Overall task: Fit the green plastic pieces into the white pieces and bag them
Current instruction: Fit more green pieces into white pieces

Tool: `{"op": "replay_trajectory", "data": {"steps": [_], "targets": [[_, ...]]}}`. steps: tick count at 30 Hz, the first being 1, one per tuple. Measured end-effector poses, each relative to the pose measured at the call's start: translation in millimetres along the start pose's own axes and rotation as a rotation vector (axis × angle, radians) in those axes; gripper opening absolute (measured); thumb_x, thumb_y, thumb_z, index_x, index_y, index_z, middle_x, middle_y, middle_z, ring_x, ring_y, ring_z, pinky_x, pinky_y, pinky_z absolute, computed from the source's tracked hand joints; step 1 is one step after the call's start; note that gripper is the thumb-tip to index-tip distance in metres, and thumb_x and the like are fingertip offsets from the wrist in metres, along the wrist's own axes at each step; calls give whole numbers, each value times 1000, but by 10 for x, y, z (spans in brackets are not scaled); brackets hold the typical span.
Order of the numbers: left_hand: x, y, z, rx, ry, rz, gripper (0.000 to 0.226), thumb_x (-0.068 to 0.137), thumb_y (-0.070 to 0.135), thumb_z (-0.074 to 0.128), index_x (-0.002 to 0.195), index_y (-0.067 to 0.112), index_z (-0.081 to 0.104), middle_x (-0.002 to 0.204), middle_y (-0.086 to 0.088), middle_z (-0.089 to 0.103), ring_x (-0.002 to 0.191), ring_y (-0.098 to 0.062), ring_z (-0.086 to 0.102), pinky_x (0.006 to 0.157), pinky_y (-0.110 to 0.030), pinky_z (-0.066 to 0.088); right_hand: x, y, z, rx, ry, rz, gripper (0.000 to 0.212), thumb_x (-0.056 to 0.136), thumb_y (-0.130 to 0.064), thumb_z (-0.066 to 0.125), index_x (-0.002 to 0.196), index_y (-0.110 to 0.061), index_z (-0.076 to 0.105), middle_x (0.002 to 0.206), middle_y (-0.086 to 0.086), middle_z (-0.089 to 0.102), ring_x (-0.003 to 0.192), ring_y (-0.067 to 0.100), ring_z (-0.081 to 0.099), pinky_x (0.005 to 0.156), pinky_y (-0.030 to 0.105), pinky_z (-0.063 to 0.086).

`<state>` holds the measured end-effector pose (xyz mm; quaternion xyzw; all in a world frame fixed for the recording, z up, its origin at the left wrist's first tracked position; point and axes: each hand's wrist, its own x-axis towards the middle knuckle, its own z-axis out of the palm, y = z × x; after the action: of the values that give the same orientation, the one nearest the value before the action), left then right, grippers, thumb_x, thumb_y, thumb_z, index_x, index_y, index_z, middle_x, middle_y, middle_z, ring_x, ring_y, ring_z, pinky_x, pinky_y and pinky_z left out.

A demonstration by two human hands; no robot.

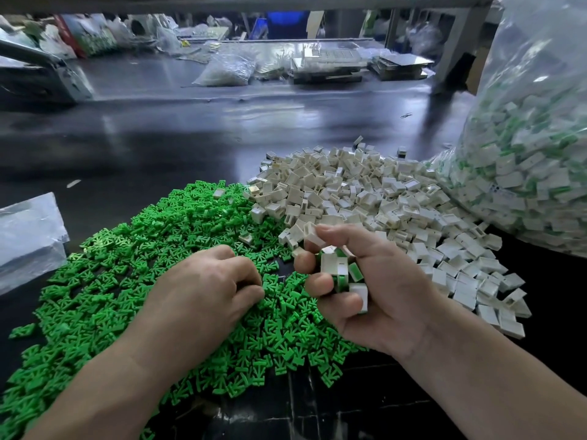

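Right hand (381, 290), palm turned inward, cups a cluster of fitted pieces (336, 271), boxy white shells with green showing in their slots, held by its curled lower fingers, while thumb and forefinger pinch one more white piece (313, 234) at the hand's 11 o'clock. Left hand (203, 290) lies knuckles up on the green heap (127, 281), fingers curled down into it. The fingertips are buried, so I cannot tell whether they hold anything. The green pieces are small, matte, bright plastic, each with a flat bar and splayed prongs, and they spread loosely from the hands toward 7 and 9 o'clock. The white heap (365, 192) touches them at 1 o'clock: smooth, off-white, hollow rectangular shells with an open face and a notch, tumbled at all angles. At 2 o'clock, against that heap, bulges a tall bag (533, 154) of clear, crinkled film packed with white-and-green pieces. All rest on a dark, glossy table (158, 138) that reflects light. A flat clear sheet (28, 239) of wrinkled plastic lies at 9 o'clock, beside the green heap.
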<state>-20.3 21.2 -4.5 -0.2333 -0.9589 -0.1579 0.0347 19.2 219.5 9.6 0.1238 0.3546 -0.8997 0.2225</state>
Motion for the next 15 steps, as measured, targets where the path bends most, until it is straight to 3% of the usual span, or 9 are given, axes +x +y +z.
{"op": "replay_trajectory", "data": {"steps": [5, 9, 15], "targets": [[-36, 30, 22, 23, -31, 78, 40, 81, 68, 48, 112, 44, 60, 97, 24, 50, 85, 2, 49, 69, -22, 36, 10, 10, -22, -21, -20, -3, 22, 73, -22, 72, 86, -10, 58, 75, 9, 62, 47, 13, 54, 28, 16, 36], [-10, 68, 44, 31, 0, 123, 20, 88, 49, 60, 104, 39, 68, 90, 21, 53, 77, -4, 50, 64, -21, 29, 18, 22, -39, -31, -11, 7, 23, 76, -22, 71, 90, -10, 57, 75, 9, 61, 47, 13, 55, 29, 17, 36], [-14, 70, 80, -73, 100, 97, 10, 89, 34, 65, 98, 34, 68, 87, 18, 57, 74, -3, 56, 66, -23, 44, 23, 24, -35, -58, 15, 3, 31, 70, -22, 73, 93, -10, 55, 73, 10, 61, 46, 14, 55, 28, 17, 35]]}}
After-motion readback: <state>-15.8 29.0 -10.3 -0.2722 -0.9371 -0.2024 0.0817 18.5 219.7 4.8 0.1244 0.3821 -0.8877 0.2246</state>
